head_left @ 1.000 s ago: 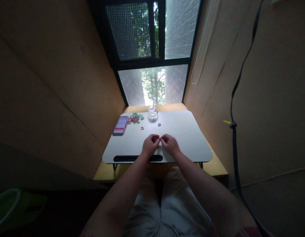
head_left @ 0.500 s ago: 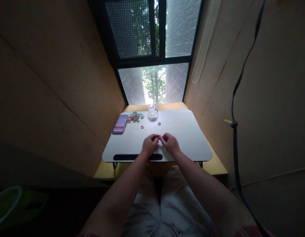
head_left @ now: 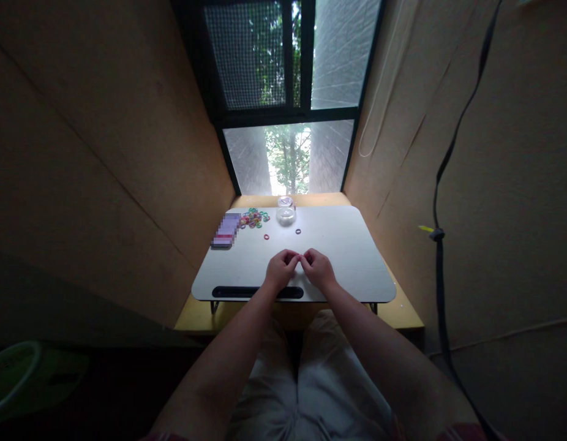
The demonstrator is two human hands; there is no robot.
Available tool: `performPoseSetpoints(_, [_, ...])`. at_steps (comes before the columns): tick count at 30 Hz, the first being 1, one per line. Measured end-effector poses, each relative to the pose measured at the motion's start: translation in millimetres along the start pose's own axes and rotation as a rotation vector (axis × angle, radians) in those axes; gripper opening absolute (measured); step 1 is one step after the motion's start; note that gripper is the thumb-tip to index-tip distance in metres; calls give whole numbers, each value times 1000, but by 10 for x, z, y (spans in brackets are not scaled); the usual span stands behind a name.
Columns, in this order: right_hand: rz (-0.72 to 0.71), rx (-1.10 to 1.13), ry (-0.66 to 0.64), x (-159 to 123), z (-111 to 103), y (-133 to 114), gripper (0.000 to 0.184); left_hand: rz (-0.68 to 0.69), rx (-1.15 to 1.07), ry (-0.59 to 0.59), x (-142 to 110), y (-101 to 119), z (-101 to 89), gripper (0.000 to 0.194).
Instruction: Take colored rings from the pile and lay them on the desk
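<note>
My left hand (head_left: 282, 268) and my right hand (head_left: 316, 267) meet fingertip to fingertip above the front of a small white table (head_left: 357, 263). Both are closed in a pinch, and whatever is between the fingers is too small and hidden to make out. Beyond them on the tabletop lie a red ring-shaped band (head_left: 266, 237) and a dark purplish band (head_left: 298, 231). A heap of colourful bands (head_left: 255, 218) sits at the back left. A clear round plastic container (head_left: 286, 215) stands behind the hands.
A phone with a blurred screen (head_left: 226, 230) lies at the table's left side. A black slot (head_left: 237, 292) runs along the front edge. Wooden walls close in on both sides, with a window (head_left: 290, 159) behind. A dark strap (head_left: 438, 275) hangs on the right.
The view has shifted slightly. My hands stay together, with the fingertips a little altered in position; the bands, phone and container lie where they were.
</note>
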State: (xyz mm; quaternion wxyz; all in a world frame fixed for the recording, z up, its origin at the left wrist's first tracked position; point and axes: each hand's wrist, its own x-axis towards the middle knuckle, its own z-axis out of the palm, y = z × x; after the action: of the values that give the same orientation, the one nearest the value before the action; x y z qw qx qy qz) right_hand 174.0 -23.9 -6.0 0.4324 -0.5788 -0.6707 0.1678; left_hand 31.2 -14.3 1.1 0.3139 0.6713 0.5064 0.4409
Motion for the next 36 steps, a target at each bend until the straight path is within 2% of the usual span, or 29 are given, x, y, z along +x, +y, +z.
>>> performPoseSetpoints(11, [-58,40,-32,-22,-24,-30,13,-13,39,62,2,-23,24,17])
performPoseSetpoints(19, [-39,0,-15,-6,-9,-5,11,18,104,-45,-10,14,24,19])
performPoseSetpoints(27, [-31,-7,56,6,34,22,6,14,115,-46,-14,24,23,18])
performPoseSetpoints(36, [-13,12,12,-2,27,44,8,16,188,-23,-24,37,25,14])
